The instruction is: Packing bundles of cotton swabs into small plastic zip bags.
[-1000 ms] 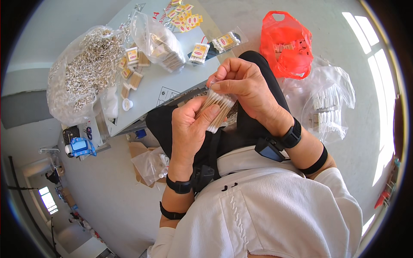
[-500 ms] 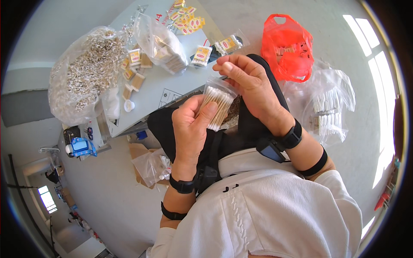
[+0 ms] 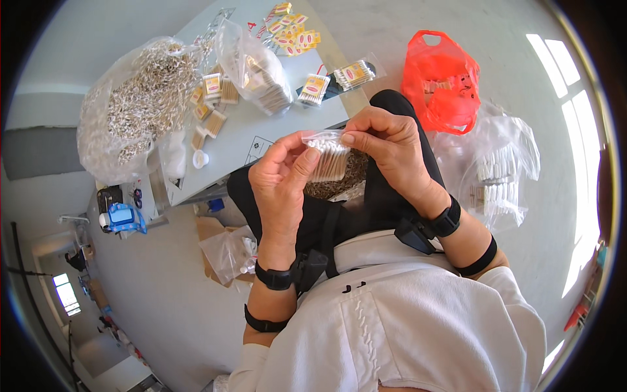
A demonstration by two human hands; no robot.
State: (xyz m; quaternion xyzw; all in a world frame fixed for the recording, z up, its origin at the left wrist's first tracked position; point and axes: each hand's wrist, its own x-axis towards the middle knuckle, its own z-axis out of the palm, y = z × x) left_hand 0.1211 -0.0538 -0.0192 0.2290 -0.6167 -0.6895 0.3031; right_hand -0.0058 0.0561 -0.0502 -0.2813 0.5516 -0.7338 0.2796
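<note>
Between my two hands hangs a small clear zip bag of cotton swabs (image 3: 328, 160), its white tips at the top. My left hand (image 3: 282, 176) pinches the bag's upper left corner between thumb and fingers. At the upper right corner, my right hand (image 3: 386, 145) pinches the bag's top edge with thumb and forefinger. On the table beyond lie a filled swab pack with a yellow card (image 3: 313, 89) and another such pack (image 3: 354, 74). Loose swabs (image 3: 353, 173) fill something between my knees, partly hidden by the bag.
A large clear sack of loose swabs (image 3: 150, 98) stands on the grey table (image 3: 241, 134), beside a bag of bundled swabs (image 3: 261, 78). Yellow cards (image 3: 297, 36) lie scattered at the back. A red plastic bag (image 3: 439, 81) and clear bags of packs (image 3: 496, 170) sit on the right.
My right hand has come down and left to grip the bag's top edge. The bag has turned more upright, and my left hand has shifted to its upper corner.
</note>
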